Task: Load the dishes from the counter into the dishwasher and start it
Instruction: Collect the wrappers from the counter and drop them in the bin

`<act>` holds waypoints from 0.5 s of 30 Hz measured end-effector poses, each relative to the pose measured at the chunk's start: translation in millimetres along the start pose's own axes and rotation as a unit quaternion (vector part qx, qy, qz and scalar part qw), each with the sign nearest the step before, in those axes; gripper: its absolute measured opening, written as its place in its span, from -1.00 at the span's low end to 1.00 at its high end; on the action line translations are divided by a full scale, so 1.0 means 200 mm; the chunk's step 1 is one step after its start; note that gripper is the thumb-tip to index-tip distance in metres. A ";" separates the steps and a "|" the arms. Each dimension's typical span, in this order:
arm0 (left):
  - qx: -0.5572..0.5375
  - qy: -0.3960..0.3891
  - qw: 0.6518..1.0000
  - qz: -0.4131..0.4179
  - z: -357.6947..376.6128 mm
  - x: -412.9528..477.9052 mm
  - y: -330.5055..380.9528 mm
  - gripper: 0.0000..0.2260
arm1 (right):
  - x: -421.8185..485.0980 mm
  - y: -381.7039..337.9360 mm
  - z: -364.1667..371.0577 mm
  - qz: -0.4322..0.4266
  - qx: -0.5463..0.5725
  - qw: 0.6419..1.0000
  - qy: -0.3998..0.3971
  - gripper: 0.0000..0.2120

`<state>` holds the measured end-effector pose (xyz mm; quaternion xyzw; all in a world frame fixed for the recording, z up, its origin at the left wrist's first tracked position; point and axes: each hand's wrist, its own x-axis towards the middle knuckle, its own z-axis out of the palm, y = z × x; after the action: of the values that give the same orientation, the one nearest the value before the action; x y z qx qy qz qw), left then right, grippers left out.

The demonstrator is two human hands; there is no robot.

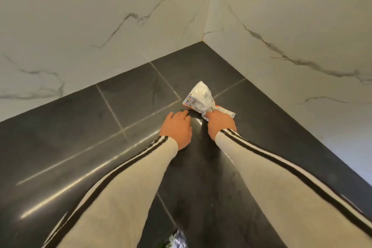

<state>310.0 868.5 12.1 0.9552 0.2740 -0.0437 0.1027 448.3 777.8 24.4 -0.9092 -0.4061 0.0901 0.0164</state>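
The dark grey tiled counter [64,147], glossy with pale grout lines, runs into a corner where two white marble-veined wall panels [100,16] meet. Left of that corner and nearer the camera, the left hand [177,130] lies palm down on the counter, fingers loosely spread and flat, gripping nothing. Its beige sleeve with dark stripes [120,183] reaches back toward the camera. Just right of this hand, below the corner, the right hand [220,125] is closed around the lower end of a crinkled white plastic packet with small printed marks and an orange edge [201,96]; the packet's free end sticks up toward the corner and seems to rest on the counter. The two hands are near each other but apart. No dishes or dishwasher show.

At the bottom edge, a shiny crumpled silvery object [177,239] peeks in, too cropped to identify.
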 end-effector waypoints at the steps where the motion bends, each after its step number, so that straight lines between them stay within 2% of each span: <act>1: -0.004 0.002 1.000 -0.009 0.01 -0.13 0.00 -0.56 | -0.11 -0.03 0.01 -0.003 -0.006 1.000 0.000 -0.71; 6: -0.016 0.034 0.996 -0.077 0.05 -0.73 -0.04 -0.52 | -0.64 -0.20 0.08 -0.012 -0.031 0.999 0.026 -0.72; 9: -0.026 0.046 0.995 -0.089 0.08 -1.00 -0.04 -0.47 | -0.97 -0.29 0.12 0.004 0.062 0.997 0.045 -0.72; 12: -0.043 0.052 0.995 -0.079 0.09 -1.23 -0.03 -0.44 | -1.32 -0.38 0.15 0.076 0.238 0.958 0.144 -0.65; 15: -0.028 0.069 0.995 -0.059 0.14 -1.48 -0.05 -0.44 | -1.70 -0.46 0.23 0.108 0.347 0.904 0.223 -0.56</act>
<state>54.3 718.1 23.9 0.9349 0.3374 0.0237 0.1078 150.3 584.6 38.9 -0.8805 -0.2344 0.0218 0.4115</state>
